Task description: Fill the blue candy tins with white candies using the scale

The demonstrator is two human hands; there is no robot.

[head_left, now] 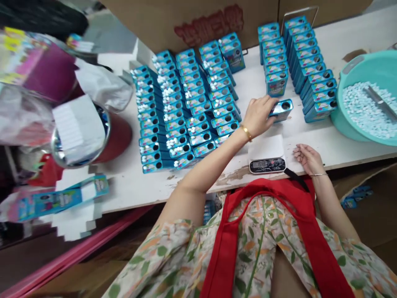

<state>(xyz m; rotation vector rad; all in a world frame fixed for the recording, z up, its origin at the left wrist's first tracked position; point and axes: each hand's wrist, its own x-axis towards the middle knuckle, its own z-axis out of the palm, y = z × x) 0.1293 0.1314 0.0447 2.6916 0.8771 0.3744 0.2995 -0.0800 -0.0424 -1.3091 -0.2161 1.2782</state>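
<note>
My left hand [260, 114] grips the left end of a blue candy tin [284, 106] with a dark round hole in its top. The tin is just behind a small white digital scale [266, 149], whose display faces me. To the right of the scale my right hand [307, 158] hovers over the table's front edge, fingers curled together; whether anything small sits in them I cannot make out. Behind the held tin stands a row of similar tins [275, 62]. More tins [310, 62] line up to its right.
A turquoise basin [347, 120] of pale blue mints, with a metal scoop [380, 101] in it, stands at the right. Several rows of tins [186, 107], many with white mints at their holes, fill the left. Beyond are a cardboard box [211, 20] and a red bucket [118, 134].
</note>
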